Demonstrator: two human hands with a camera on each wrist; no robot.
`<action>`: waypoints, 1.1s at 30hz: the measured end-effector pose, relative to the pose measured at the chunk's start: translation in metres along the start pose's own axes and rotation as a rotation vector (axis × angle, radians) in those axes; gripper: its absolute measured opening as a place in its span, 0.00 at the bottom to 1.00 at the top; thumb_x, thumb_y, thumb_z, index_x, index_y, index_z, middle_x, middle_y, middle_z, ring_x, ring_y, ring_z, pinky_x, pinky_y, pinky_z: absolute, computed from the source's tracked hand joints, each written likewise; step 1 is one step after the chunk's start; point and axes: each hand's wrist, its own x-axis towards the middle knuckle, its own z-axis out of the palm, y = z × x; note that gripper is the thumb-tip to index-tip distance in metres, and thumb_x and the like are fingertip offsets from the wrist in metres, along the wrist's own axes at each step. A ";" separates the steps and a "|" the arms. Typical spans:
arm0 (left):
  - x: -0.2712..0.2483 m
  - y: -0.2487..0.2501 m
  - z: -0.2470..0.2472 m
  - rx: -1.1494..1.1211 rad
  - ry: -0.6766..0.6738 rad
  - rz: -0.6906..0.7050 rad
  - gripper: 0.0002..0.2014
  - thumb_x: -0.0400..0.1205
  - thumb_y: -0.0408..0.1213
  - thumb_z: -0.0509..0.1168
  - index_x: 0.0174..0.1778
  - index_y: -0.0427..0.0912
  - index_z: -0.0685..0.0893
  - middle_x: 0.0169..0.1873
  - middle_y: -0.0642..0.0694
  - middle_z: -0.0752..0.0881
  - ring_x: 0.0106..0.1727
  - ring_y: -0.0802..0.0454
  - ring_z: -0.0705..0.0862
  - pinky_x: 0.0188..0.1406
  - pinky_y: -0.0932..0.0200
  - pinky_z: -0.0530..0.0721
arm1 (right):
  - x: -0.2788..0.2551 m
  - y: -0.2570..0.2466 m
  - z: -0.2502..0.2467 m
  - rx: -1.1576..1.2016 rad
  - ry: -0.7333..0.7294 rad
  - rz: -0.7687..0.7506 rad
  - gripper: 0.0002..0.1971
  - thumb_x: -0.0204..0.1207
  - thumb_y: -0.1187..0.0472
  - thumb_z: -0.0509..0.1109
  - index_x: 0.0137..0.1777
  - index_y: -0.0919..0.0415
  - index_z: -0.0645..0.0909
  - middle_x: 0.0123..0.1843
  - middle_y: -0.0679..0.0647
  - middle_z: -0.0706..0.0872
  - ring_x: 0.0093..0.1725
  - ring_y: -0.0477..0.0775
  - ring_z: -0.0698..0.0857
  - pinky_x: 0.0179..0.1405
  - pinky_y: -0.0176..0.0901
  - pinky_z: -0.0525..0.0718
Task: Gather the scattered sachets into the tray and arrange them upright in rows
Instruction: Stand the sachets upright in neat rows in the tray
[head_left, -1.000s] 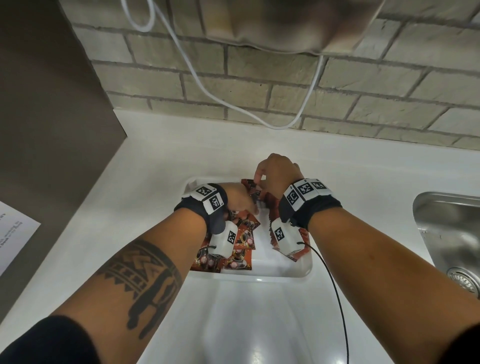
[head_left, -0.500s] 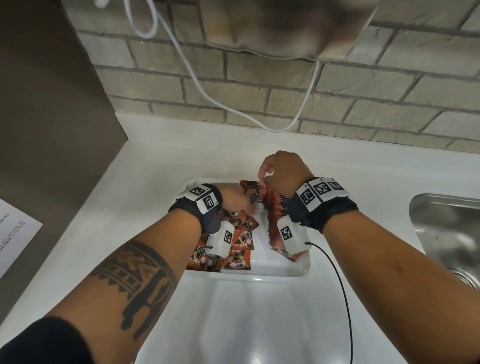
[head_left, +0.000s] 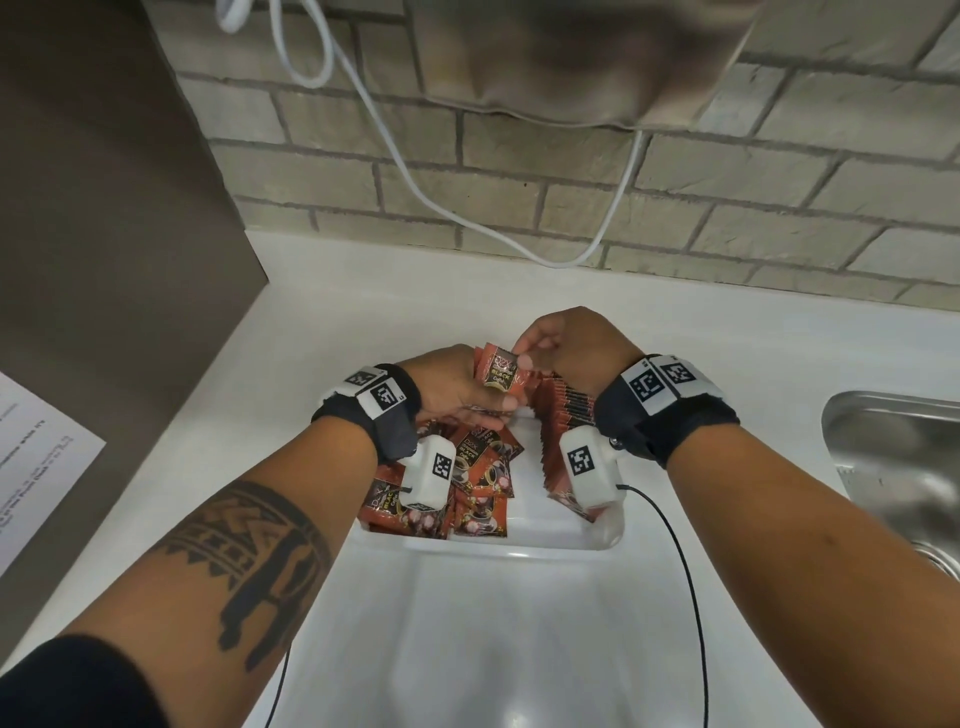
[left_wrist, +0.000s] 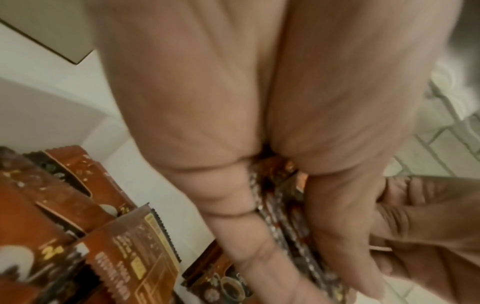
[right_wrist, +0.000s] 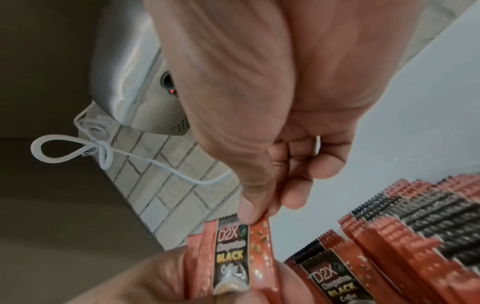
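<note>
Surface: a white smooth surface (head_left: 322, 332) is running along the brick wall.
Tray: a white rectangular plastic tray (head_left: 530, 540) is sitting on it.
Paper: a white printed sheet (head_left: 36, 467) is lying at left.

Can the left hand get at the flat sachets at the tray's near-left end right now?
Probably not yet: the left hand grips a bundle of sachets that the right hand pinches. The flat sachets lie uncovered below its wrist.

Black fabric wristbands on both wrists, left (head_left: 390, 415) and right (head_left: 670, 415), each with white square-coded marker tags. White boxy camera pod (head_left: 430, 478) under each wrist, thin black cable (head_left: 685, 587) trailing. Dark geometric forearm tattoo (head_left: 249, 566) on left; dark sleeve (head_left: 67, 686) above.
</note>
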 end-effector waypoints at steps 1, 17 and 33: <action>-0.001 0.001 0.001 0.033 0.018 0.007 0.14 0.80 0.27 0.74 0.61 0.29 0.86 0.56 0.35 0.91 0.56 0.44 0.91 0.58 0.53 0.90 | 0.000 -0.002 0.000 -0.003 0.004 -0.005 0.03 0.74 0.61 0.79 0.47 0.55 0.90 0.40 0.46 0.90 0.41 0.43 0.85 0.49 0.40 0.82; 0.004 0.024 0.008 0.666 0.087 -0.354 0.21 0.80 0.47 0.76 0.58 0.31 0.89 0.44 0.40 0.85 0.49 0.41 0.88 0.62 0.43 0.88 | 0.009 0.001 0.007 -0.455 0.022 0.094 0.13 0.71 0.63 0.73 0.30 0.43 0.86 0.36 0.42 0.80 0.46 0.51 0.84 0.42 0.44 0.84; 0.037 0.003 0.019 0.698 -0.002 -0.400 0.25 0.83 0.50 0.71 0.65 0.30 0.85 0.45 0.38 0.84 0.43 0.43 0.83 0.55 0.47 0.86 | 0.013 -0.001 0.020 -0.534 0.019 0.094 0.15 0.73 0.65 0.71 0.32 0.43 0.87 0.44 0.46 0.77 0.52 0.54 0.82 0.51 0.51 0.88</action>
